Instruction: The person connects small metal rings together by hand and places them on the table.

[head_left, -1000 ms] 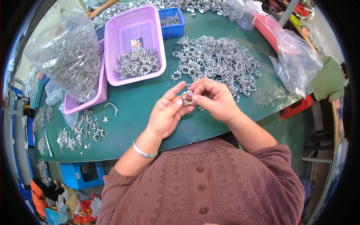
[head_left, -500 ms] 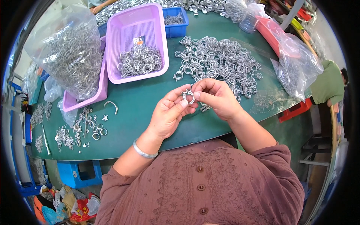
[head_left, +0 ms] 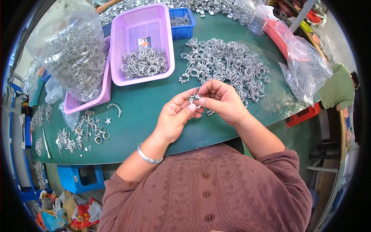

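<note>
Above the near part of the green table, my left hand (head_left: 176,118) pinches a small silver-coloured metal ring (head_left: 192,99) between thumb and fingers. My right hand (head_left: 224,101) closes on the same ring from the other side, its thumb lying over part of it. The fingers hide some of the ring's outline. Just beyond my hands spreads a loose heap of similar silver rings (head_left: 228,63). A purple plastic basket (head_left: 116,50) stands to the left, with a pile of rings (head_left: 145,63) and a small card at its near end.
A clear bag of rings (head_left: 75,58) leans in another purple basket (head_left: 87,102) at left. Loose rings, a star and small parts (head_left: 83,133) lie near-left. A blue bin (head_left: 183,31) stands behind; a red tray (head_left: 276,36) and plastic bag (head_left: 305,73) are at right. Another person (head_left: 336,87) is far right.
The ring has turned a little between my fingers, and my right thumb now covers more of it. Both hands stay in nearly the same place.
</note>
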Tool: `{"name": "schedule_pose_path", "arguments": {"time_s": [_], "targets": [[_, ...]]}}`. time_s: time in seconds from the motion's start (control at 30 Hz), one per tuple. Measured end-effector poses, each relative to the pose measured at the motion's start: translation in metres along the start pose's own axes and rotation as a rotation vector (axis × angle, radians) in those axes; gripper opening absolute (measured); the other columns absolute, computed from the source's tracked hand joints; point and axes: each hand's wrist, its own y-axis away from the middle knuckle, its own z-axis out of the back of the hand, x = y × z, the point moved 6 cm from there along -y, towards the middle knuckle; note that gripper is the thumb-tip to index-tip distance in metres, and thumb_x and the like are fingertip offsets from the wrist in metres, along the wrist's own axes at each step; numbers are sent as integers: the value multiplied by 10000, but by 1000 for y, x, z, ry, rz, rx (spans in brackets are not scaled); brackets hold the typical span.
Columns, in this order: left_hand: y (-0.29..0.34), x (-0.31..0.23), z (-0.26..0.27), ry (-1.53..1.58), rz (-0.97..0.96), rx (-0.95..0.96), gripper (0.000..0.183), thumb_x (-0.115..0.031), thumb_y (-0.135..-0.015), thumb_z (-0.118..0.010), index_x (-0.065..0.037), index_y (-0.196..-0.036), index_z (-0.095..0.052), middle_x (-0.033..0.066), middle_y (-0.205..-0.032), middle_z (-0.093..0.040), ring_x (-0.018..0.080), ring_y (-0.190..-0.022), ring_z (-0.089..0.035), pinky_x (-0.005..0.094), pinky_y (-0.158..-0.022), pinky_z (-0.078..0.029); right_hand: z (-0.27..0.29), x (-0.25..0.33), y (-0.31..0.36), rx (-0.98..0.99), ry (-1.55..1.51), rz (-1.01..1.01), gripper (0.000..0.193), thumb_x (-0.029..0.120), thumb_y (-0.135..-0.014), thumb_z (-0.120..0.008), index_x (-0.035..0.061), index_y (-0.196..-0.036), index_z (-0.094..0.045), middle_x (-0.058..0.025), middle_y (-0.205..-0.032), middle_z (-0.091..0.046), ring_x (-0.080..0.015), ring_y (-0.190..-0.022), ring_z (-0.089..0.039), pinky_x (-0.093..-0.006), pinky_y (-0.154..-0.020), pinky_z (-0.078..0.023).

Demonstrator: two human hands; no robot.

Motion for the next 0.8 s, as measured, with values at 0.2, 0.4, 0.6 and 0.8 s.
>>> {"name": "schedule_pose_path", "arguments": {"time_s": [0.2,0.4,0.6,0.8], "targets": [[3,0,4,-139,-35,-100,464,-84,-894,-529,1,-1314,-350,138,-1058,-595,189,-916,-596,305,-803,-494,17,16,-39,-13,189,-24,155,-13,-751,-588,8,-902,-557,-27,-816,-581,-86,-714,-549,-232,-634,-465],[1,1,-2,-223,-48,-42,400,-97,-896,-528,13,-1262,-412,140,-1019,-608,168,-868,-596,290,-778,-492,56,92,-155,-251,311,132,269,41,-780,-636,-44,-1017,-543,-111,-870,-597,-193,-762,-589,-290,-706,-496],[5,-10,14,-257,-118,-135,379,-91,-893,-534,20,-1240,-430,129,-991,-616,159,-850,-595,277,-757,-488,40,95,-174,-258,616,172,327,78,-790,-634,-19,-1091,-549,-80,-954,-606,-160,-818,-576,-274,-743,-474],[6,-3,12,-302,-41,-178,315,-88,-896,-528,28,-1184,-477,109,-955,-619,139,-817,-585,259,-715,-485,29,39,-139,143,1374,229,224,145,-755,-632,12,-934,-628,-114,-849,-653,-213,-757,-625,-322,-701,-492]]}}
